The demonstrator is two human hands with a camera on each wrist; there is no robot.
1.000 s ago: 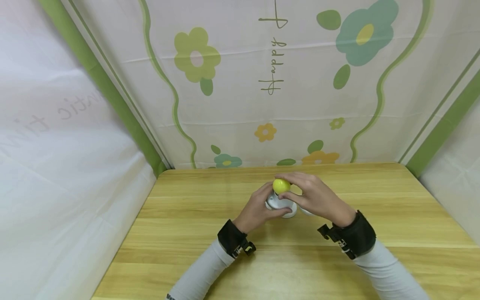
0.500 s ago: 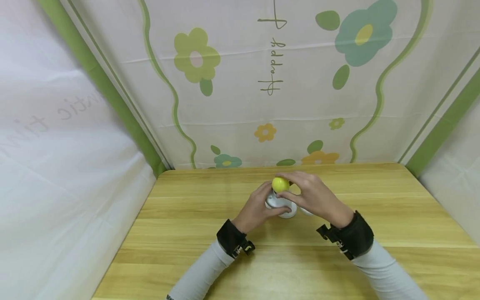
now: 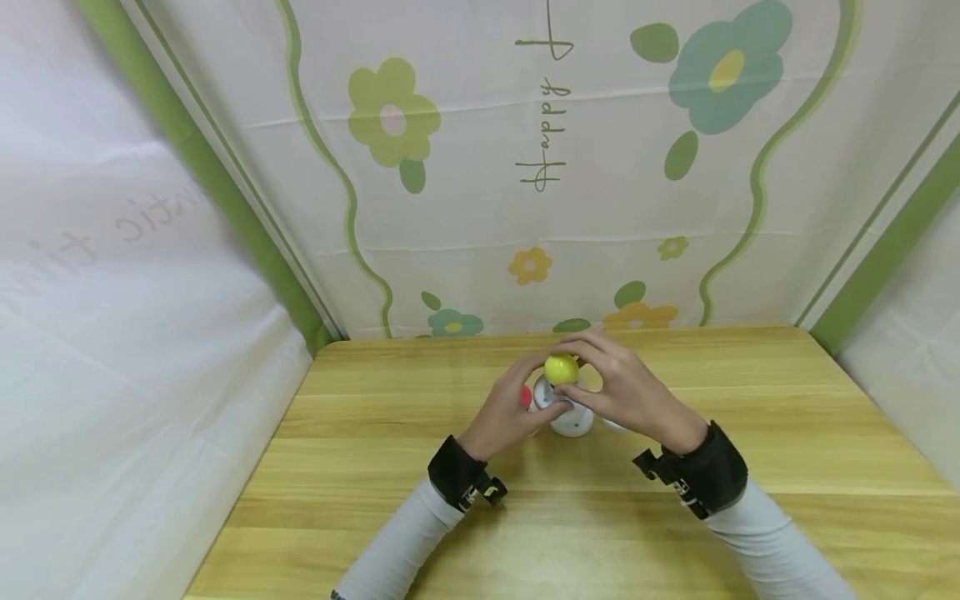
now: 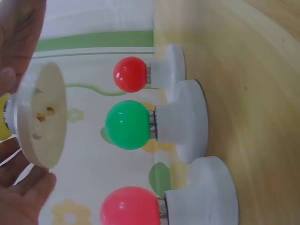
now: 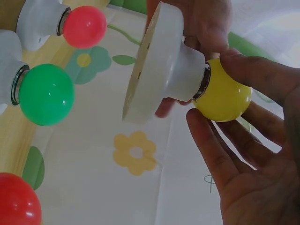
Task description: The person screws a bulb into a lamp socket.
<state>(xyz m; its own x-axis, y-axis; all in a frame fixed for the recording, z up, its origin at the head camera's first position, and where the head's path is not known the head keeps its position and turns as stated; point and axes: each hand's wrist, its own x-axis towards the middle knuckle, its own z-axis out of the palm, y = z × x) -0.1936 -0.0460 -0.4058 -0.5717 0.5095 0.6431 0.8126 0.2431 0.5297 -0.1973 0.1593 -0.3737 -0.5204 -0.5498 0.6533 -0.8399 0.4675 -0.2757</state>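
A round yellow light bulb (image 3: 561,369) sits in a white lamp holder (image 5: 185,70) with a wide disc base, held above the table. My right hand (image 3: 641,392) pinches the bulb between thumb and fingertips. Around the lamp holder my left hand (image 3: 502,408) curls, with its fingertips showing behind the collar in the right wrist view. A metal ring (image 5: 203,82) shows between bulb and collar. The left wrist view faces the underside of the disc base (image 4: 47,112), which has small brass-coloured fittings; most of the yellow bulb is hidden there.
Three more bulbs stand upright in white holders on the wooden table (image 3: 420,483): a red bulb (image 4: 131,74), a green bulb (image 4: 128,124) and a pinkish-red bulb (image 4: 131,206). They lie below my hands. A printed flower curtain (image 3: 465,167) rises behind the table.
My left hand has shifted slightly left and its thumb has drawn in around the lamp holder, so a red bulb beside it now shows. The right hand stays on the yellow bulb.
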